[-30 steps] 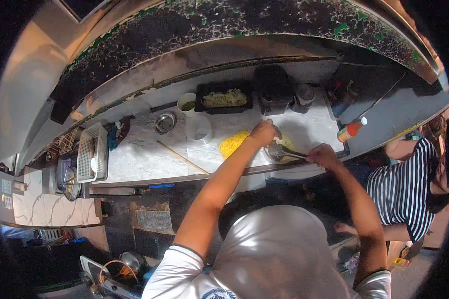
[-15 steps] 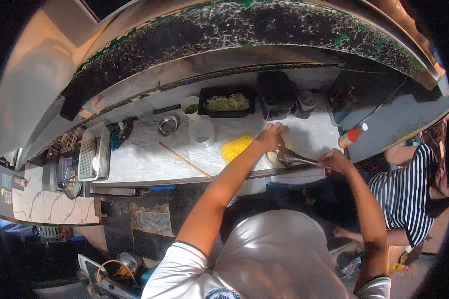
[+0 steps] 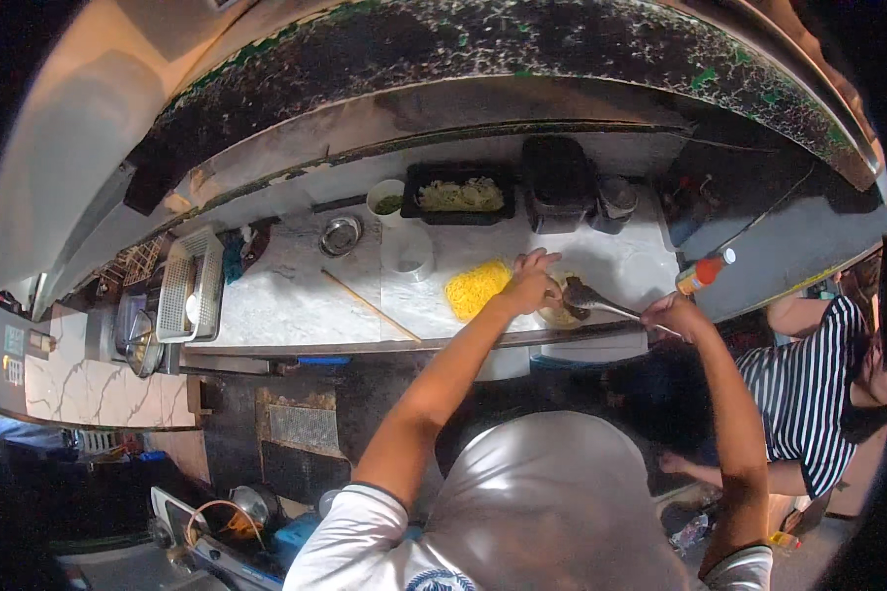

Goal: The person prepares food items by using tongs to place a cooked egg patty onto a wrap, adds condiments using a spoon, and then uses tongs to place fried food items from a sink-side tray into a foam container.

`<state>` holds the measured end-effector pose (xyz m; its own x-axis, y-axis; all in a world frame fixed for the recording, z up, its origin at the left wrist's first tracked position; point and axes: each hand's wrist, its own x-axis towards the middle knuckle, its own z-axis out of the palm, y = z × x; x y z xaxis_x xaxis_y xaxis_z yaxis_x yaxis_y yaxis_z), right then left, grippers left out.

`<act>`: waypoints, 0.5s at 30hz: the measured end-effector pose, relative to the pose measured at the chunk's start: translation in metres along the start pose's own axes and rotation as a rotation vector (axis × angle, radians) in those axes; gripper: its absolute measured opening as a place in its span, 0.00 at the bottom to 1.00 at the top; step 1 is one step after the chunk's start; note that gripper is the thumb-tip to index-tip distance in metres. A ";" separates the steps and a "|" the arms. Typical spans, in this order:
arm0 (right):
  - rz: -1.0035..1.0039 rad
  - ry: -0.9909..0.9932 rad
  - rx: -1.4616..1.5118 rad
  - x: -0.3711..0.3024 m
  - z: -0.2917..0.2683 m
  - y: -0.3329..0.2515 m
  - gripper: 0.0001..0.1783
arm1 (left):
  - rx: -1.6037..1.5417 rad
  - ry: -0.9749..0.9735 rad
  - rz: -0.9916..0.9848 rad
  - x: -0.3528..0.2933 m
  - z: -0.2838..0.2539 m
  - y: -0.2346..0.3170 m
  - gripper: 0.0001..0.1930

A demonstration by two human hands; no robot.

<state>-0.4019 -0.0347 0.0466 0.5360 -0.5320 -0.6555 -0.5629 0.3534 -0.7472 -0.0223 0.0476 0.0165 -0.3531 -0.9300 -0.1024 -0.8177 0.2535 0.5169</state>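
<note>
I see the left hand (image 3: 528,286) resting with loose fingers on the rim of the small bowl (image 3: 560,313) at the near edge of the marble counter (image 3: 286,295). The right hand (image 3: 672,317) grips a metal ladle (image 3: 589,297) over that bowl. I judge the filling is underway (the yellow noodles (image 3: 476,289) lie untouched just left).

Both arms reached forward

The left hand (image 3: 529,283) lay flat with fingers spread; the right hand (image 3: 672,315), farther right, was closed in a grip.
</note>
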 end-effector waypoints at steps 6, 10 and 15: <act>0.054 0.011 -0.017 -0.002 -0.005 0.000 0.07 | 0.040 0.126 0.045 -0.002 0.007 -0.010 0.05; 0.068 0.044 0.010 -0.008 -0.011 0.015 0.10 | 0.116 0.013 -0.013 0.001 0.004 -0.012 0.05; 0.095 0.051 0.074 -0.014 -0.014 0.025 0.12 | 0.209 -0.040 0.029 0.004 0.009 0.003 0.07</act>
<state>-0.4323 -0.0296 0.0387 0.4490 -0.5312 -0.7184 -0.5607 0.4585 -0.6895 -0.0302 0.0468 0.0094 -0.3921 -0.9113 -0.1258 -0.8820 0.3336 0.3328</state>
